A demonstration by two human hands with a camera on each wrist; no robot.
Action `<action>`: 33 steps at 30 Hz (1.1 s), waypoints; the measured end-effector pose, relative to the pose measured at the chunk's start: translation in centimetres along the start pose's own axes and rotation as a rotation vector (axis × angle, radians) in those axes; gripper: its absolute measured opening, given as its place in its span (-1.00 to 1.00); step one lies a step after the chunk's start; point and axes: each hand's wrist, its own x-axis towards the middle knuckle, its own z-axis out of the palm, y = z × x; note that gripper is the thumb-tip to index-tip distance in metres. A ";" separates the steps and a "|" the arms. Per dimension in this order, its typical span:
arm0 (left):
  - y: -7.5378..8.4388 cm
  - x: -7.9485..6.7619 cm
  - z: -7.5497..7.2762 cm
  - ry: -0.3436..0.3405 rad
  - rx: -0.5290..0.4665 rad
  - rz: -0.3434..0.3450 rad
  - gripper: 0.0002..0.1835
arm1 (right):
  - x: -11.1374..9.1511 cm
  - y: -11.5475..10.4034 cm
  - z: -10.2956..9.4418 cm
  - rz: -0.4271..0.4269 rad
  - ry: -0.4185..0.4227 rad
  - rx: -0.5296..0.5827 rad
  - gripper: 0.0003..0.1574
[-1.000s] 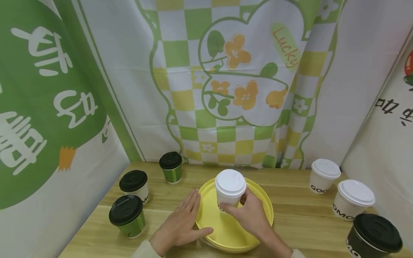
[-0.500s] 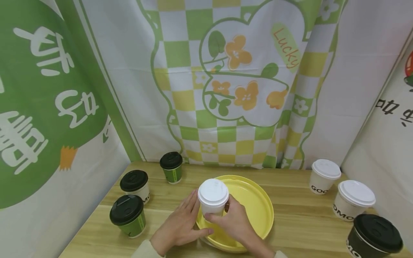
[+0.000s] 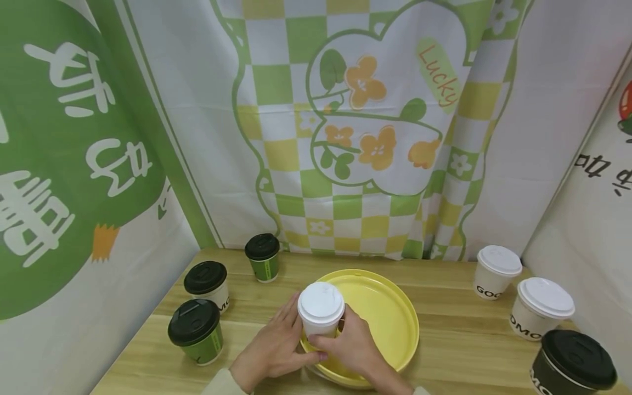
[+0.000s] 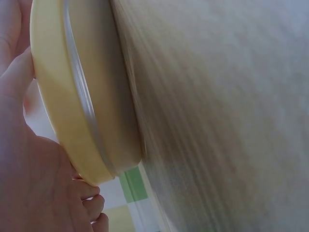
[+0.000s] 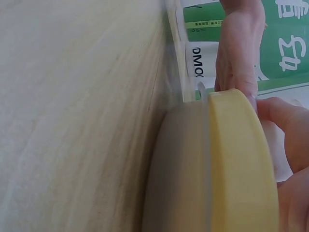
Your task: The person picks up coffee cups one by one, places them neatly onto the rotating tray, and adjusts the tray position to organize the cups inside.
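Note:
A white paper cup with a white lid (image 3: 321, 302) stands upright at the left side of a round yellow tray (image 3: 395, 307). My right hand (image 3: 353, 340) holds this cup, its thumb across the front and its fingers behind on the right. Along the tray's left rim lies my left hand (image 3: 274, 343), fingers fairly straight and thumb towards the right thumb. In the left wrist view, the left hand (image 4: 43, 179) rests against the tray's side (image 4: 53, 87), which shows an upper and a lower layer. The right wrist view shows the right fingers (image 5: 289, 125) above the rim.
Black-lidded cups stand at left: a green one (image 3: 197, 334), a white one (image 3: 207, 282) and a small green one (image 3: 263, 258). At right are two white-lidded cups (image 3: 496, 271) (image 3: 540, 307) and a black cup (image 3: 573, 362). Printed cloth (image 3: 375, 137) hangs behind the wooden table (image 3: 444, 351).
My right hand has carried the white-lidded cup left and nearer me, from the tray's middle to its left edge beside the left hand. The left hand has stayed put.

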 end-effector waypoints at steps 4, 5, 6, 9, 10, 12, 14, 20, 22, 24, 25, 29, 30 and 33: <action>0.1 0.0 -0.2 -0.012 -0.020 -0.014 0.26 | -0.1 0.2 0.0 -0.005 -0.028 0.015 0.06; 0.1 0.0 -0.2 -0.014 -0.023 -0.014 0.26 | -0.1 0.2 0.0 -0.007 -0.033 0.015 0.06; 0.2 0.1 -0.3 -0.014 -0.026 -0.014 0.26 | -0.1 0.2 -0.1 -0.007 -0.038 0.019 0.06; 0.2 0.1 -0.4 -0.015 -0.031 -0.018 0.27 | -0.1 0.3 -0.1 -0.012 -0.046 0.012 0.06; 0.2 0.1 -0.4 -0.016 -0.034 -0.021 0.27 | -0.1 0.2 -0.2 -0.014 -0.050 0.008 0.06; 0.2 0.1 -0.4 -0.021 -0.040 -0.026 0.27 | -0.1 0.2 -0.2 -0.017 -0.058 -0.006 0.06; 0.1 0.0 -0.4 -0.024 -0.045 -0.030 0.26 | -0.1 0.2 -0.3 -0.021 -0.067 -0.013 0.06; 0.0 -0.1 -0.1 -0.024 -0.049 -0.031 0.26 | -0.6 0.2 -0.6 -0.017 -0.078 -0.028 0.06; 0.0 -0.2 0.0 -0.026 -0.049 -0.035 0.26 | -0.8 0.2 -1.0 -0.011 -0.081 -0.049 0.08; 0.0 -0.2 0.0 -0.027 -0.050 -0.039 0.26 | -1.1 0.0 -1.6 0.000 -0.083 -0.067 0.12; 0.0 -0.1 0.0 -0.025 -0.050 -0.040 0.26 | -1.2 -0.1 -1.9 0.007 -0.081 -0.076 0.13; 0.1 0.0 0.0 -0.010 -0.055 -0.033 0.24 | -1.7 -0.3 -3.4 0.011 -0.047 -0.138 0.17; 0.1 0.0 -0.1 -0.007 -0.057 -0.031 0.24 | -1.8 -0.4 -3.8 0.011 -0.031 -0.154 0.18; 0.1 0.0 -0.1 -0.008 -0.059 -0.029 0.24 | -2.3 -0.4 -4.9 0.019 0.020 -0.189 0.19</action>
